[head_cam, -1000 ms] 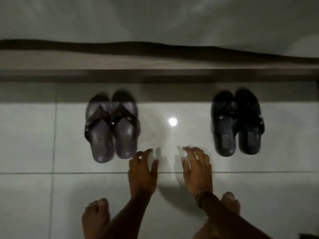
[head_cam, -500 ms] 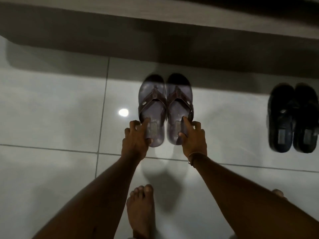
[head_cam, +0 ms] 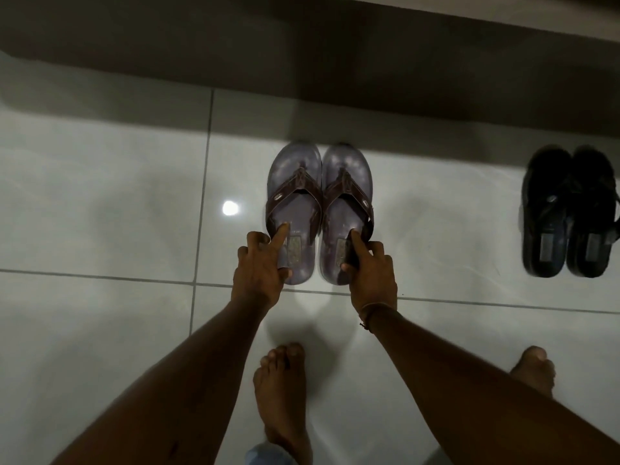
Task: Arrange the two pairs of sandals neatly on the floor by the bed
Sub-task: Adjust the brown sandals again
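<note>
left hand (head_cam: 260,266) grasped heel of left brown-strapped flip-flop sandal (head_cam: 293,213) | right hand (head_cam: 370,268) grasped right one (head_cam: 347,213) | pair together on white tiled floor (head_cam: 100,196) near bed edge (head_cam: 302,62) | black sandal pair (head_cam: 568,209) well apart

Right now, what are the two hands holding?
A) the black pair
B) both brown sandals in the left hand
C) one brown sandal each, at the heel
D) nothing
C: the left hand grips the left brown sandal at its heel, and the right hand grips the right brown sandal; the black pair sits untouched.
</note>
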Motion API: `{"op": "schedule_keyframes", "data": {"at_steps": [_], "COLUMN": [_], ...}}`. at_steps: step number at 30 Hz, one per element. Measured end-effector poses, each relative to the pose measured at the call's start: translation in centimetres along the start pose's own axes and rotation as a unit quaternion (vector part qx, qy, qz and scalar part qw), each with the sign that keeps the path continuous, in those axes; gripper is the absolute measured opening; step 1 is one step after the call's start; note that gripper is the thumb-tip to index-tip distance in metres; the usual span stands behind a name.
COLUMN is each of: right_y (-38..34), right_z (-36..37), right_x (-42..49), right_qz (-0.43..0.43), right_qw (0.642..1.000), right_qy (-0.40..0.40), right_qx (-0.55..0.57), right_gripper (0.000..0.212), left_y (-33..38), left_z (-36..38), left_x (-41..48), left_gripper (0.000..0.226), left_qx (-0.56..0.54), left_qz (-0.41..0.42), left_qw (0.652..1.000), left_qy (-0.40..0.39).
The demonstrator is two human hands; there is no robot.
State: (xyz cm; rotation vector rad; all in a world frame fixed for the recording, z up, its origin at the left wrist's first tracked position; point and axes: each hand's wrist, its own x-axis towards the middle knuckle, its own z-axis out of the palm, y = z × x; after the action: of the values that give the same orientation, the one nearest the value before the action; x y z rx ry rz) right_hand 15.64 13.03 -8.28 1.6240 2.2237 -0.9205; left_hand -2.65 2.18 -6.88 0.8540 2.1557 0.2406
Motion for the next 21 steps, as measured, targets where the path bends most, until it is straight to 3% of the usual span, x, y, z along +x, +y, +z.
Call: {"op": "schedule_keyframes", "data": {"at_steps": [10, 15, 18, 21], "right_y": [0.4, 0.9, 3.8, 10.1], "right_z": [0.9, 0.2, -2.0, -6.1], "right_x": [-0.6, -1.7, -4.4, -6.2], "right_qz": [-0.001, -0.002, 0.021, 0.063], "right_qw": [1.000, 0.997, 0.994, 0.992], "right_qy": [-0.002, 0.038, 0.072, 0.082], "right_qx": [-0.010, 0.066, 0.080, 0.078], "right_gripper": [0.070, 0.063, 0.055, 0.053], "left_y": [-0.5, -0.7, 0.0, 3.7], "left_z": [0.1, -0.5, -0.2, 1.9], "left_x": [-1.0, -2.0, -4.4, -6.8], "left_gripper": [0.090, 0.078, 0.061, 0.054], "left_qx": [0.000, 0.016, 0.052, 0.091], "left_qz": [0.003, 0.010, 0.006, 0.061], "left_qw": [1.000, 0.999, 0.994, 0.988], "left_qy": [-0.007, 0.030, 0.093, 0.110]}}
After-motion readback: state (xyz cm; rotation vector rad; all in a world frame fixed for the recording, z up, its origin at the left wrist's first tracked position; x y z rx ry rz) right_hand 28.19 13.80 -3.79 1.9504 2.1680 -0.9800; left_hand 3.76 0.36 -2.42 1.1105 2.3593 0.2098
